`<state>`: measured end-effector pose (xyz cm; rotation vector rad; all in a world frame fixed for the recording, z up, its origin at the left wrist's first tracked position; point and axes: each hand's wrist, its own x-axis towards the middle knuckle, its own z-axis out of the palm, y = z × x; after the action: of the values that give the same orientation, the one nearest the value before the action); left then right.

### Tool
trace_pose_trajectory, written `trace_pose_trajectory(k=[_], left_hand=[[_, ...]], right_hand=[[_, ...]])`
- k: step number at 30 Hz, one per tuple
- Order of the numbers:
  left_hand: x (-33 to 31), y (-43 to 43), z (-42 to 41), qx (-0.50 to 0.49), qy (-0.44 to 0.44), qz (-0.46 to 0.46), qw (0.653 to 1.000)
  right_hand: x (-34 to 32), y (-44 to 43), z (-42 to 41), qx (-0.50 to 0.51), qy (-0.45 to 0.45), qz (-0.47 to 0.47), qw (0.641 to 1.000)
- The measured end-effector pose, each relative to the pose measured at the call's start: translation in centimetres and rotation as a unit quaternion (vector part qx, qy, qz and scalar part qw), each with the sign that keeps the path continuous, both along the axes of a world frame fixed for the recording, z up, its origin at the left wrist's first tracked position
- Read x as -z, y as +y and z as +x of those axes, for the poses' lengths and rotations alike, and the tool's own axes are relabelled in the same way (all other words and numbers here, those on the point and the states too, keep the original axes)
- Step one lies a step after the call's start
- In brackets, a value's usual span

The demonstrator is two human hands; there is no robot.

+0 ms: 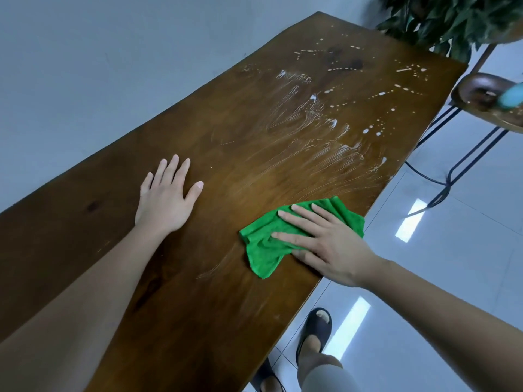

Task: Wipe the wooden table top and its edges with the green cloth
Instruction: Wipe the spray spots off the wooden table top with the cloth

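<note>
A long brown wooden table top [226, 137] runs from the lower left to the upper right along a grey wall. White foam streaks and drops [334, 120] cover its far right half. A crumpled green cloth [263, 247] lies close to the table's right edge. My right hand [325, 241] presses flat on the cloth with straight, spread fingers. My left hand [167, 196] rests flat on the bare wood to the left of the cloth, palm down, holding nothing.
A wooden stool [486, 100] on black metal legs stands off the table's far right edge, with a blurred blue object [512, 94] on it. A leafy plant [447, 18] hangs over the far corner. White floor tiles [452, 250] and my sandalled feet [314, 332] lie to the right.
</note>
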<state>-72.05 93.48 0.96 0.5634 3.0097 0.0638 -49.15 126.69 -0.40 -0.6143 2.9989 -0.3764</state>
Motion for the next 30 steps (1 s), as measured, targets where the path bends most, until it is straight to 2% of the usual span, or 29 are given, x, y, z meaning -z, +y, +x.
trace_pose_trajectory(k=[7, 16, 18, 23, 27, 30], left_hand=[[0.5, 1.1, -0.3, 0.004, 0.008, -0.004, 1.0], [1.3, 5.3, -0.6, 0.019, 0.018, -0.009, 1.0], [1.4, 8.7, -2.0, 0.009, 0.017, -0.006, 1.0], [1.0, 11.2, -2.3, 0.002, 0.017, -0.007, 1.0], [0.8, 11.6, -2.5, -0.006, 0.017, -0.004, 1.0], [0.9, 11.4, -2.4, -0.004, 0.014, -0.009, 1.0]], right_hand=[[-0.6, 9.3, -6.0, 0.159, -0.016, 0.009, 0.987], [-1.0, 19.3, -13.0, 0.275, -0.024, 0.007, 0.961], [-1.2, 23.5, -16.1, 0.286, -0.034, 0.007, 0.958], [-0.9, 26.9, -20.1, 0.285, -0.038, 0.015, 0.958], [-0.7, 27.4, -21.4, 0.263, -0.046, 0.019, 0.964], [-0.8, 24.7, -19.7, 0.209, -0.043, 0.022, 0.977]])
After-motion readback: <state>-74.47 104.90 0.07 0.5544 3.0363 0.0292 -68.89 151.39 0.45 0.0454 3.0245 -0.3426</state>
